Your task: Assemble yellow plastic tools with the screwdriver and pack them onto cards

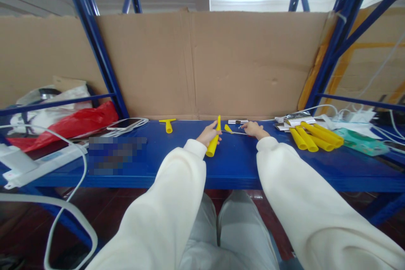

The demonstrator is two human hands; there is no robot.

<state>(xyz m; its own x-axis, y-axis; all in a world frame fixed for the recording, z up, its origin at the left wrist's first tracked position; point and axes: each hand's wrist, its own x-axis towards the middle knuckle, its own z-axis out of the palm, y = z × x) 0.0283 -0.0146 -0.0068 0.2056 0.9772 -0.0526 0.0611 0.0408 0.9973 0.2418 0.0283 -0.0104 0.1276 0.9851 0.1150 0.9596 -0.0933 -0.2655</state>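
Here the left hand [209, 133] is wrapping its fingers round the yellow tube [213, 145], which is leaning with its wide mouth toward the person and its narrow end pointing at the cardboard [249, 63]. Over on the right, the right hand [255, 129] is reaching in low, its fingers drawn together on the thin rod [239, 133], whose other end is running toward the tube. The yellow wedge [228, 128] is sitting right in the gap between the hands, close against the rod, and the silver piece [238, 122] is lying just behind, near the foot of the cardboard.

That cardboard is standing across the whole back of the blue surface [234, 168], walling off the far side. To the left, the yellow T-piece [168, 126] is resting well apart from the hands; farther out come the phone [124, 124], the red bag [87, 121] and the power strip [47, 164], with the white cable [84, 164] looping in front. On the right, the spare tubes [311, 138] are crowding together beside the green packet [362, 141], with more white cables tangling behind.
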